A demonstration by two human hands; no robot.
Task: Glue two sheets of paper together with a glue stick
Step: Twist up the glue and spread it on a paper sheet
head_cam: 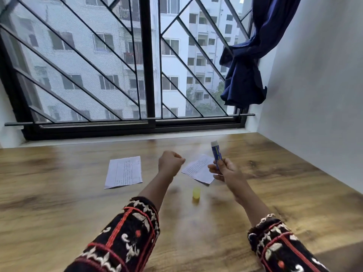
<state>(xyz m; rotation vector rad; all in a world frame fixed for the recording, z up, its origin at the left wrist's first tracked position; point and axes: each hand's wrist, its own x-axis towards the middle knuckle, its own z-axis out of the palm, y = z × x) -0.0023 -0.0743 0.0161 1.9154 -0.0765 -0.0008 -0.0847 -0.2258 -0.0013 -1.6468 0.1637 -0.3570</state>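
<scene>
Both forearms reach forward from the near edge of the tabletop [59, 203], bare below dark embroidered sleeves [127, 236]. The left hand [170, 162] is raised, knuckles up, fingers curled into a loose fist with nothing in it. The right hand [225, 171], near it, grips the lower end of the glue stick [216, 152], thumb on the barrel.
</scene>
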